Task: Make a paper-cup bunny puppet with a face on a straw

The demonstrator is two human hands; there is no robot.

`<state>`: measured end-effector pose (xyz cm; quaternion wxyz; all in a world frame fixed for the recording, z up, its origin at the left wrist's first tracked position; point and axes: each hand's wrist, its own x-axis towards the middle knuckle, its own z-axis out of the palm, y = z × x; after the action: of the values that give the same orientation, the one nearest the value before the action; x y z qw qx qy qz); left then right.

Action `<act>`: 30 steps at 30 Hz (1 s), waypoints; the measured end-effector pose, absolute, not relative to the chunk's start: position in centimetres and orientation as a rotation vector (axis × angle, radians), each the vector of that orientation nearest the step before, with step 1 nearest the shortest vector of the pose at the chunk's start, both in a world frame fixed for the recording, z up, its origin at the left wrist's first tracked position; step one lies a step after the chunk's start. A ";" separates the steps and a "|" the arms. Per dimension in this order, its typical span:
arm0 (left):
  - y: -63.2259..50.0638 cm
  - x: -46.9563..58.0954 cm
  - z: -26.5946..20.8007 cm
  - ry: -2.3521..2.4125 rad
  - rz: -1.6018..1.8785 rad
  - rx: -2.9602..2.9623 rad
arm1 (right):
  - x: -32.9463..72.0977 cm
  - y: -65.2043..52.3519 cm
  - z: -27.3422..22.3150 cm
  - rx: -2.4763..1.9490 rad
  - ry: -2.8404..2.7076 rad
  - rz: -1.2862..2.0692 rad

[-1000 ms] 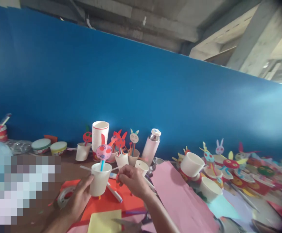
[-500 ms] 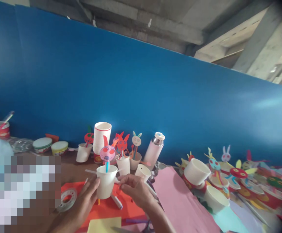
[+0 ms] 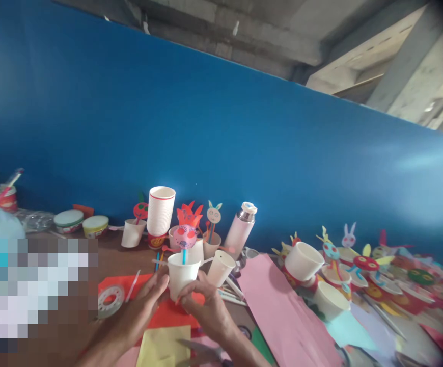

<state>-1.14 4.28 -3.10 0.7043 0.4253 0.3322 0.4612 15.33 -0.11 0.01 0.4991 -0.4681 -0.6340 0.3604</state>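
A white paper cup (image 3: 182,270) stands upright between my hands, a little above the red paper (image 3: 164,318). A pink paper rabbit face (image 3: 186,237) with red eyes rises from it on a blue straw, and thin pale strips stick out on both sides near the rim. My left hand (image 3: 150,295) presses its fingers against the cup's left side. With bent fingers, my right hand (image 3: 206,300) grips the cup's lower right front. A small orange bit shows by those fingertips, too small to name.
Behind stand a stack of cups (image 3: 161,211), finished puppet cups and a pink thermos (image 3: 240,229). A tape roll (image 3: 110,300) lies left. Yellow paper (image 3: 164,346) and scissors (image 3: 210,351) lie in front. Pink paper (image 3: 278,311) and several puppet cups spread right.
The cup has shifted right in the view. My right hand, earlier apart from the cup with fingers pinched beside it, now touches its lower front. My left hand stays at its left side.
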 end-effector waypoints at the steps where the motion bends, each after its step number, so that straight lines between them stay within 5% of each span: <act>1: 4.2 -1.1 -2.4 0.703 0.996 0.970 | 15.8 -0.1 -0.1 -1.166 -1.520 0.852; 30: 5.6 -3.1 -0.8 1.076 1.116 1.224 | 15.1 -0.1 -2.9 -1.415 -1.522 0.695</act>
<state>-3.08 5.63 -0.83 0.5506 0.5173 0.4546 0.4717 15.07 -0.11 -2.88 0.4574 -0.5743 -0.6175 0.2822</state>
